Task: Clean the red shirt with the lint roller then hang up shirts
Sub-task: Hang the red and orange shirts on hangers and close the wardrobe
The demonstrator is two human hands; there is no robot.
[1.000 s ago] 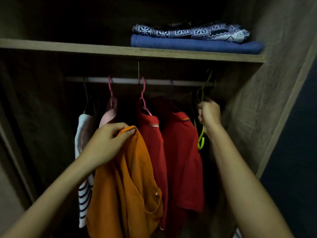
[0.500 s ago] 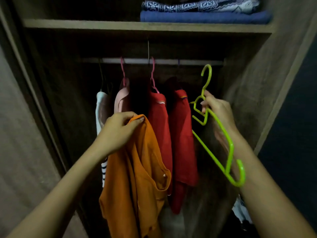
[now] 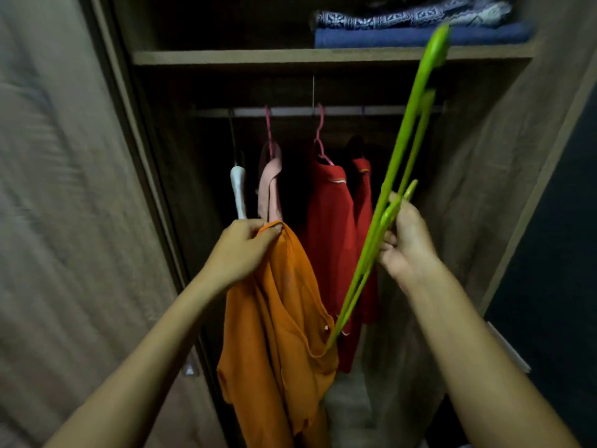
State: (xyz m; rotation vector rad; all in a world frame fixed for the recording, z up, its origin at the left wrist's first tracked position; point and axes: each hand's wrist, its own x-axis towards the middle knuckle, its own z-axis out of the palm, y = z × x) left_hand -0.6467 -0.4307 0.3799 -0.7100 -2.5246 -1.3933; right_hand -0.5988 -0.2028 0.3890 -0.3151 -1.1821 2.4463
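My left hand (image 3: 240, 250) pinches orange shirt (image 3: 284, 337) by collar, shirt hanging at 6. Right hand (image 3: 405, 245) grips green hanger (image 3: 399, 176), tilted toward 1, lower tip at shirt neck. Red shirt (image 3: 329, 227) on wardrobe rod (image 3: 290, 111), at 12, behind both.

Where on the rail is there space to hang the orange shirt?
The rail looks bare to the right of the red shirts, toward the wardrobe's right wall. The shelf is bare left of the folded clothes. The middle of the rail is crowded with hangers and shirts.
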